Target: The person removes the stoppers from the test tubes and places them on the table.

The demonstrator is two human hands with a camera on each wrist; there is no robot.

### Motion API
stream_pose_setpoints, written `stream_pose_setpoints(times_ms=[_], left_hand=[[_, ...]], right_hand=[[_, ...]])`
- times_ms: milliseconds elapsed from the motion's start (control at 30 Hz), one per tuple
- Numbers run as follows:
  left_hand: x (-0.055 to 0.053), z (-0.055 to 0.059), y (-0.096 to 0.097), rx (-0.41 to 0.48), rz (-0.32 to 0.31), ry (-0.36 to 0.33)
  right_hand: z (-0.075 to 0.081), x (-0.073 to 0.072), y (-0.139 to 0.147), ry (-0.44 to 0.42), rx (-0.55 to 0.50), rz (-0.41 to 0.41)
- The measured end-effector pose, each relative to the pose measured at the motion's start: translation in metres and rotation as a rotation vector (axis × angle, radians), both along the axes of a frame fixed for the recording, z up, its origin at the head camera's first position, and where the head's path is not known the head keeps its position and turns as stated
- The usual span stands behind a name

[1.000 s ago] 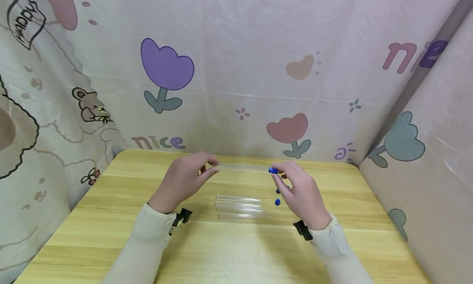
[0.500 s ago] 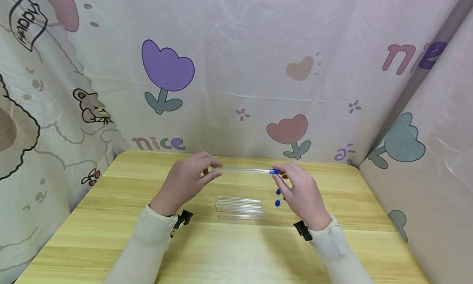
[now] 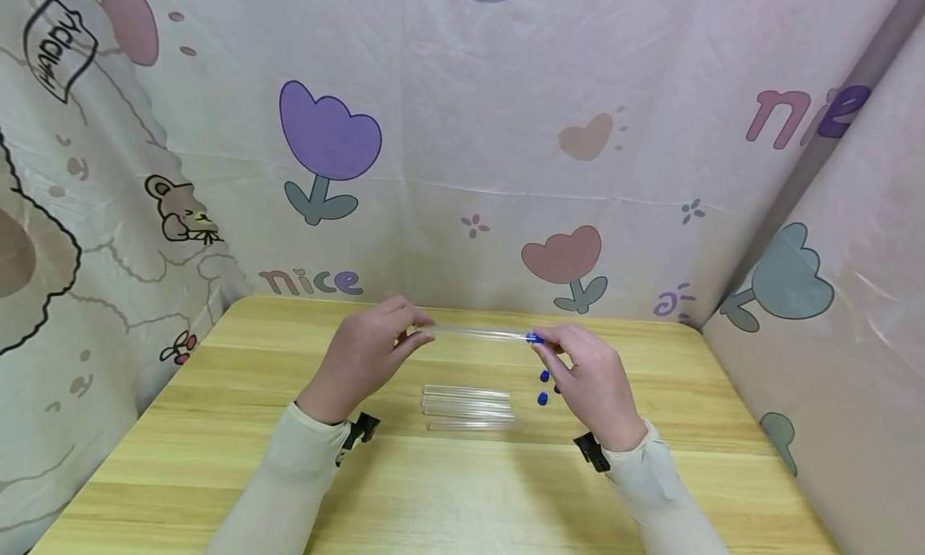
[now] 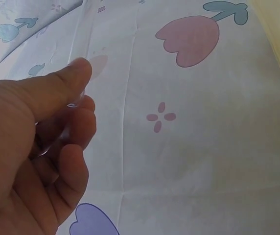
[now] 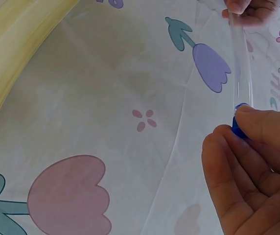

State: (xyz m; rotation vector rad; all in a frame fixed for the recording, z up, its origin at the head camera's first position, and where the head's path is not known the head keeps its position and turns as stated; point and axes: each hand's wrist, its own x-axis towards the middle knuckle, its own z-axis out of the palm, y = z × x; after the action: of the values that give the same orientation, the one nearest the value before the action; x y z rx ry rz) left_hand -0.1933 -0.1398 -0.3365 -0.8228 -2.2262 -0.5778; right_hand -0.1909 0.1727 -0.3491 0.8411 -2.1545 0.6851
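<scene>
Held nearly level above the far part of the table, a clear test tube (image 3: 480, 332) spans both hands. My left hand (image 3: 368, 350) pinches its left end between thumb and fingers; in the left wrist view the tube's end shows just below the thumb of that hand (image 4: 47, 127). At the other end my right hand (image 3: 588, 374) pinches a blue cap (image 3: 535, 338) with thumb and forefinger. The right wrist view has the blue cap (image 5: 239, 122) at the mouth of the tube (image 5: 243, 63), partly covered by the thumb.
Several clear tubes (image 3: 468, 406) lie side by side on the wooden table (image 3: 448, 491), below the held one. Loose blue caps (image 3: 543, 399) sit right of them, near the right hand. A patterned curtain (image 3: 462, 137) rises behind the table and along both sides.
The held tube's right end and the right hand have dipped slightly, so the tube tilts a little down to the right. The left hand has shifted slightly right. Both hands keep their pinch.
</scene>
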Motion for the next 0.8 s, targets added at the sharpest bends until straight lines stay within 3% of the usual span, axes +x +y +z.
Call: stream_pose_setpoints(times_ms=[433, 800], left_hand=[[0.0021, -0.0004, -0.0002, -0.073, 0.028, -0.023], [-0.0010, 0.0000, -0.0030, -0.036, -0.011, 0.020]], right_hand=[[-0.0016, 0.0026, -0.0021, -0.035, -0.013, -0.046], [0.0005, 0.0015, 0.0000, -0.047, 0.079, 0.077]])
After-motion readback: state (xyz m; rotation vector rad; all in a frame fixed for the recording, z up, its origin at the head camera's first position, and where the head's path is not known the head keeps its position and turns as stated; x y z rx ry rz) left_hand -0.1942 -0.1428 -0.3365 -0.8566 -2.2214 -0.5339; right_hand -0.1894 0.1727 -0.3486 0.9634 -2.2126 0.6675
